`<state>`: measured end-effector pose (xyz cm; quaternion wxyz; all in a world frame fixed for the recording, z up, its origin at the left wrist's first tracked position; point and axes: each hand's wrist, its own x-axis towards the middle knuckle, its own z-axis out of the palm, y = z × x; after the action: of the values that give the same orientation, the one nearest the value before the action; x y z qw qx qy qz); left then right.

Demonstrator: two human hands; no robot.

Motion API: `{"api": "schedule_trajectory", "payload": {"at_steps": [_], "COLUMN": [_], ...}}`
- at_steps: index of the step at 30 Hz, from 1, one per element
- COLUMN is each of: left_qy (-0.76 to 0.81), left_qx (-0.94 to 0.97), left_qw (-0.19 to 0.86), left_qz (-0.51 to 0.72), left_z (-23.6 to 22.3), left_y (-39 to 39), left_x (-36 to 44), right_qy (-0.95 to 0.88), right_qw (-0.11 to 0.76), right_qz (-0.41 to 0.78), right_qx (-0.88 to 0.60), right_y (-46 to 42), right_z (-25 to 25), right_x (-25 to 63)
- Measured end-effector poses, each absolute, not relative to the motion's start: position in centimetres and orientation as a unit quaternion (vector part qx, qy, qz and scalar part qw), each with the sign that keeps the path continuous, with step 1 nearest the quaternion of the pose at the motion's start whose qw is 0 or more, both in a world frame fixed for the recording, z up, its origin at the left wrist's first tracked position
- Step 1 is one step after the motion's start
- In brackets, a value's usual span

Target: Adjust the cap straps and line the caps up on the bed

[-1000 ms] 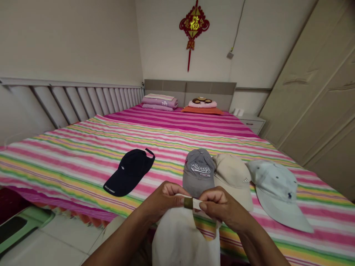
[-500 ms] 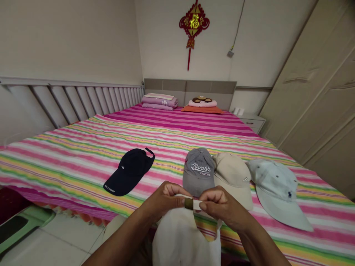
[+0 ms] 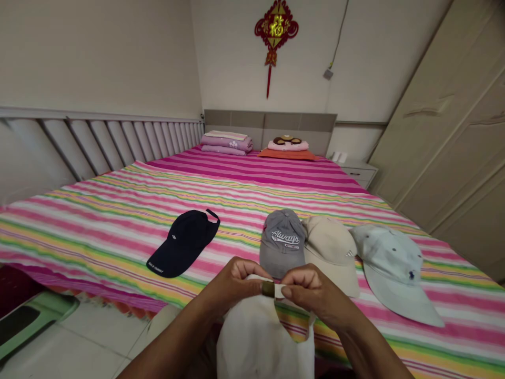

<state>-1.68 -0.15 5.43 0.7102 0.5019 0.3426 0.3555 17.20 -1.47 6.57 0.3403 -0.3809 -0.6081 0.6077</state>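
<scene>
A white baseball cap (image 3: 256, 339) is held up at the bottom middle, the arched opening at its back facing up. My left hand (image 3: 239, 284) pinches the cap's strap beside a dark brass-coloured buckle (image 3: 268, 289). On the other side of the buckle, my right hand (image 3: 310, 292) grips the strap's white end between thumb and fingers. Just beyond my hands lies a grey cap (image 3: 282, 245) with "Always" lettering. A beige cap (image 3: 331, 252) and a pale blue cap (image 3: 394, 273) lie to its right. Off to the left is a navy cap (image 3: 185, 242) with its strap sticking up.
The caps lie on a striped bedspread (image 3: 118, 210). Folded bedding (image 3: 226, 143) and a stacked pillow (image 3: 288, 146) sit by the headboard (image 3: 236, 120). A green stool (image 3: 51, 310) stands on the tiled floor at lower left. A wardrobe (image 3: 442, 131) rises on the right.
The white strap end showing between the buckle and my right fingers looks slightly shorter. My right hand has shifted a touch left; the caps on the bed stay put.
</scene>
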Motion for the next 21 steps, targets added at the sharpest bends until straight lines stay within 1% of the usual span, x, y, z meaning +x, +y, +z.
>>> {"api": "schedule_trajectory", "payload": {"at_steps": [8, 15, 18, 21], "left_qy": [0.357, 0.338, 0.354, 0.344], "left_qx": [0.508, 0.481, 0.484, 0.478], "left_qw": [0.696, 0.693, 0.676, 0.681], "left_qz": [0.360, 0.417, 0.429, 0.436], "left_z": [5.36, 5.39, 5.03, 4.50], "left_y": [-0.10, -0.14, -0.15, -0.07], "left_x": [-1.62, -1.35, -1.34, -1.53], "right_qy": [-0.606, -0.563, -0.545, -0.533], "right_qw": [0.342, 0.369, 0.377, 0.384], "right_qz": [0.600, 0.623, 0.634, 0.639], "right_qx": [-0.394, -0.398, -0.398, -0.400], "right_y": [-1.40, -1.22, -1.26, -1.32], "right_z": [6.58, 6.26, 6.15, 5.99], "right_x": [16.95, 16.59, 16.39, 16.25]}}
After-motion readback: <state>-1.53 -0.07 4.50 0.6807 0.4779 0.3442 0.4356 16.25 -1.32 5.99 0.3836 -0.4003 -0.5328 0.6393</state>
